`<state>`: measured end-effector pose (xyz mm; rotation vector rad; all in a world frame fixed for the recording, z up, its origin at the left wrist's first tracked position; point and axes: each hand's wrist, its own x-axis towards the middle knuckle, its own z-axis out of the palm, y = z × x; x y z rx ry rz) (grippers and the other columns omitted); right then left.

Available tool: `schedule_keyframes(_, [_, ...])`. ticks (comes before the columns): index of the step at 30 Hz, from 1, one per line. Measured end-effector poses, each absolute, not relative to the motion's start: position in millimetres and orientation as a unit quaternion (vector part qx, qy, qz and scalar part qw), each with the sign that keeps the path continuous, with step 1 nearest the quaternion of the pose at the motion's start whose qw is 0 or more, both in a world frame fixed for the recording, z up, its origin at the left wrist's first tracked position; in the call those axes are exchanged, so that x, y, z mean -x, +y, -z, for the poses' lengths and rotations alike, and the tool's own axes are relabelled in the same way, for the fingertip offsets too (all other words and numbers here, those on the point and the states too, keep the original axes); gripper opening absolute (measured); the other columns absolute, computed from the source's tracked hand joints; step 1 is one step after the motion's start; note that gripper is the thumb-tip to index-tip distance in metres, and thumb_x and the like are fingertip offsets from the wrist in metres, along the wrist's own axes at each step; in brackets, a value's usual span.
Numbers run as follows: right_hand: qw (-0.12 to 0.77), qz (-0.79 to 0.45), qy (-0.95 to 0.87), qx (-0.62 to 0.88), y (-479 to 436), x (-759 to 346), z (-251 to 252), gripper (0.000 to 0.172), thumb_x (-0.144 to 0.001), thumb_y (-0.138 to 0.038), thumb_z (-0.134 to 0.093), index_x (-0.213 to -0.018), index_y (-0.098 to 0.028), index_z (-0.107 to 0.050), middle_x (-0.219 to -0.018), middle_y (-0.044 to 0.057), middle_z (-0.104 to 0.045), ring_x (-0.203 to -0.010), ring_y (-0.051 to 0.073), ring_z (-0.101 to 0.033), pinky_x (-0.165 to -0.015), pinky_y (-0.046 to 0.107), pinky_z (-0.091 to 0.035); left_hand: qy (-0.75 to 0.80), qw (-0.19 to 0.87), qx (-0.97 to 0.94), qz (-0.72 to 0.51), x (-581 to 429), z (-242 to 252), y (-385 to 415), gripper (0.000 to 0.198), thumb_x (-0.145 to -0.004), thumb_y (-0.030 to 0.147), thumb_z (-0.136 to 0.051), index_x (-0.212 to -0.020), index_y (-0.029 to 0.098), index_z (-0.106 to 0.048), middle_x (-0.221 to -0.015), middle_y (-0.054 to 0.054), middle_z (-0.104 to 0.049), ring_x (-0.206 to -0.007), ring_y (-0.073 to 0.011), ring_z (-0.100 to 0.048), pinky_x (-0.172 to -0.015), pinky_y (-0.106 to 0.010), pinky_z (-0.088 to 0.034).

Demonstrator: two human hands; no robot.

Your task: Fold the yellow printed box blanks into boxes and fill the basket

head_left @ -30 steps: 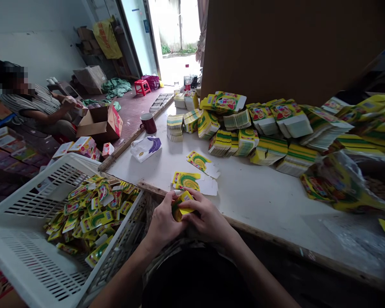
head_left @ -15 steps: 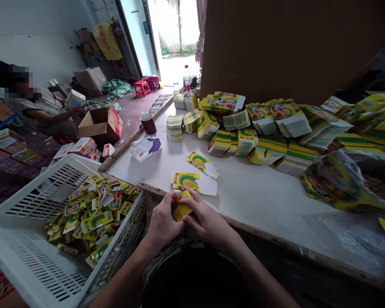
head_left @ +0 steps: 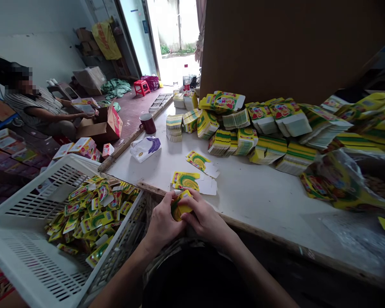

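Between my two hands, at the front edge of the white table (head_left: 244, 184), is a small yellow box (head_left: 182, 204) with green print. My left hand (head_left: 163, 220) grips its left side, with white wrapping on one fingertip. My right hand (head_left: 205, 216) has fingers closed over its right side and top. The fingers hide part of the box. Just beyond them lies a flat yellow carton (head_left: 186, 180) with white flaps, and behind it a second flat carton (head_left: 199, 161).
At left stands a white plastic crate (head_left: 25, 239) holding many yellow packets (head_left: 98, 220). Stacks of folded cartons (head_left: 266, 147) line the table's back. A mug (head_left: 147, 123), a white-purple packet (head_left: 146, 148) and a plastic bag (head_left: 349, 179) lie around. A person (head_left: 41, 102) sits far left.
My hands stay in place on the box, with small shifts of the right fingers and thumb. The person at left has lowered a carton toward the open cardboard box.
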<state>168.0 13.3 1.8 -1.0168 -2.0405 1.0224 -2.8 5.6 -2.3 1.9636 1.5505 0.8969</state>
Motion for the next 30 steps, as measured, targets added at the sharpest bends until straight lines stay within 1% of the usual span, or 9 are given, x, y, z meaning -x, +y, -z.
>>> schedule_keyframes(4, [0.322, -0.386, -0.771, 0.39, 12, -166, 0, 0.03, -0.091, -0.018, -0.055, -0.121, -0.021, -0.054, -0.146, 0.014, -0.038, -0.139, 0.026, -0.037, -0.107, 0.043, -0.041, 0.566, 0.242, -0.719, -0.324, 3, 1, 5, 0.051, -0.07, 0.027, -0.067, -0.117, 0.019, -0.048, -0.107, -0.01, -0.069, -0.097, -0.0259, -0.068, -0.084, -0.039, -0.055])
schedule_keyframes(8, [0.319, -0.386, -0.778, 0.38, 15, -172, -3, 0.015, -0.091, -0.019, -0.055, -0.105, -0.022, -0.06, -0.141, 0.012, -0.046, -0.14, 0.026, -0.037, -0.105, 0.042, -0.043, 0.564, 0.255, -0.717, -0.32, 2, 1, 5, 0.053, -0.073, 0.037, -0.07, -0.118, 0.02, -0.047, -0.104, -0.009, -0.07, -0.094, -0.0254, -0.07, -0.082, -0.038, -0.056])
schedule_keyframes(12, [0.309, -0.378, -0.793, 0.364, 18, -178, -8, 0.01, -0.091, -0.02, -0.057, -0.098, -0.022, -0.063, -0.138, 0.011, -0.049, -0.132, 0.026, -0.047, -0.103, 0.04, -0.045, 0.549, 0.265, -0.725, -0.321, 5, 1, 5, 0.062, -0.072, 0.04, -0.072, -0.122, 0.021, -0.043, -0.111, -0.011, -0.07, -0.1, -0.0255, -0.069, -0.086, -0.038, -0.056])
schedule_keyframes(15, [0.308, -0.378, -0.791, 0.37, 17, -179, -8, 0.027, -0.089, -0.018, -0.059, -0.115, -0.024, -0.06, -0.142, 0.011, -0.045, -0.13, 0.025, -0.048, -0.105, 0.041, -0.044, 0.546, 0.251, -0.736, -0.313, 6, -1, 6, 0.064, -0.071, 0.035, -0.074, -0.124, 0.021, -0.041, -0.113, -0.011, -0.069, -0.102, -0.0259, -0.069, -0.088, -0.039, -0.055])
schedule_keyframes(18, [0.314, -0.402, -0.776, 0.37, 14, -179, -5, 0.055, -0.091, -0.021, -0.056, -0.144, -0.025, -0.037, -0.154, 0.013, -0.031, -0.142, 0.025, -0.035, -0.112, 0.044, -0.036, 0.547, 0.219, -0.745, -0.315, 7, -2, 6, 0.069, -0.07, 0.034, -0.075, -0.127, 0.019, -0.039, -0.115, -0.013, -0.069, -0.104, -0.0277, -0.068, -0.088, -0.041, -0.056])
schedule_keyframes(20, [0.313, -0.427, -0.769, 0.358, 14, -179, -3, 0.058, -0.096, -0.025, -0.049, -0.15, -0.024, -0.027, -0.159, 0.012, -0.024, -0.147, 0.024, -0.023, -0.117, 0.046, -0.028, 0.547, 0.209, -0.746, -0.317, 6, -2, 6, 0.069, -0.072, 0.036, -0.074, -0.128, 0.019, -0.038, -0.116, -0.013, -0.069, -0.104, -0.0278, -0.068, -0.088, -0.041, -0.056])
schedule_keyframes(23, [0.324, -0.431, -0.759, 0.365, 14, -176, 2, 0.056, -0.098, -0.024, -0.042, -0.152, -0.021, -0.025, -0.16, 0.012, -0.023, -0.149, 0.022, -0.017, -0.12, 0.047, -0.021, 0.556, 0.196, -0.743, -0.317, 5, 0, 5, 0.066, -0.072, 0.034, -0.072, -0.127, 0.019, -0.038, -0.115, -0.014, -0.069, -0.103, -0.0279, -0.069, -0.088, -0.042, -0.056])
schedule_keyframes(26, [0.356, -0.415, -0.741, 0.391, 14, -170, 6, 0.063, -0.095, -0.021, -0.045, -0.153, -0.019, -0.022, -0.159, 0.013, -0.026, -0.148, 0.023, -0.023, -0.12, 0.047, -0.023, 0.569, 0.181, -0.736, -0.319, 4, 2, 5, 0.062, -0.073, 0.031, -0.071, -0.125, 0.019, -0.039, -0.113, -0.014, -0.07, -0.103, -0.0284, -0.069, -0.086, -0.042, -0.057])
schedule_keyframes(30, [0.386, -0.447, -0.681, 0.433, 13, -164, 8, 0.065, -0.095, -0.029, -0.048, -0.154, -0.021, -0.021, -0.152, 0.012, -0.042, -0.138, 0.026, -0.042, -0.112, 0.047, -0.038, 0.572, 0.17, -0.736, -0.32, 4, 1, 6, 0.061, -0.074, 0.034, -0.071, -0.125, 0.021, -0.04, -0.112, -0.012, -0.07, -0.102, -0.0277, -0.069, -0.085, -0.04, -0.057])
